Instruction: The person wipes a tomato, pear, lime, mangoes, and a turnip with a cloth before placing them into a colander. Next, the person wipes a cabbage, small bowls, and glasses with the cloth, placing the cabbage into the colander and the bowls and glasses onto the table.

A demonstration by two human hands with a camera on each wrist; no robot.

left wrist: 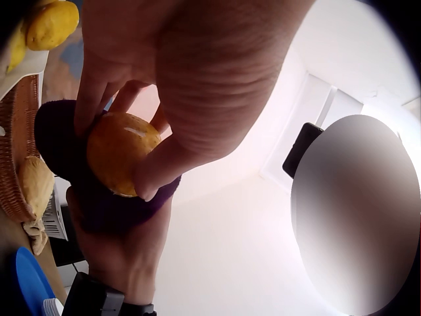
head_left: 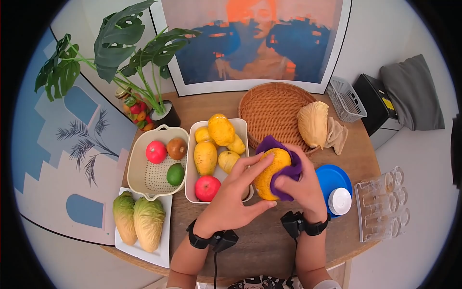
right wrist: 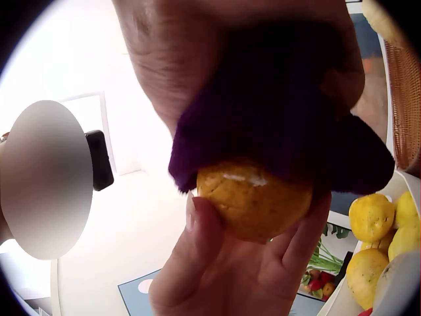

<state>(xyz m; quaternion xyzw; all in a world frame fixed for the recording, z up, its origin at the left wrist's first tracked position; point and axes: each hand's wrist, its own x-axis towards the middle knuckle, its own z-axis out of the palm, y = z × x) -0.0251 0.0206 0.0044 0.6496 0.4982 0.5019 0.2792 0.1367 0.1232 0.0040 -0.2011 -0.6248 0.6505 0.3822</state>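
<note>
A yellow speckled mango (head_left: 272, 174) is held up over the table between both hands. The left hand (head_left: 234, 196) grips it from the left, its thumb and fingers spread around the fruit; the left wrist view shows the thumb on the near side of the mango (left wrist: 123, 155). From the right, the right hand (head_left: 304, 181) holds a purple cloth (head_left: 294, 169) against the fruit. In the right wrist view the cloth (right wrist: 263, 112) covers one end of the mango (right wrist: 253, 201), and the left fingers support the other end.
A white bin (head_left: 191, 185) holds several mangoes and a red fruit. Left of it are a cream colander (head_left: 139, 180) with fruit and a white plate (head_left: 166, 231) with cabbages. A wicker tray (head_left: 269, 111), blue plate (head_left: 332, 176), white lidded container (head_left: 340, 201) and glass mugs (head_left: 385, 207) stand behind and right.
</note>
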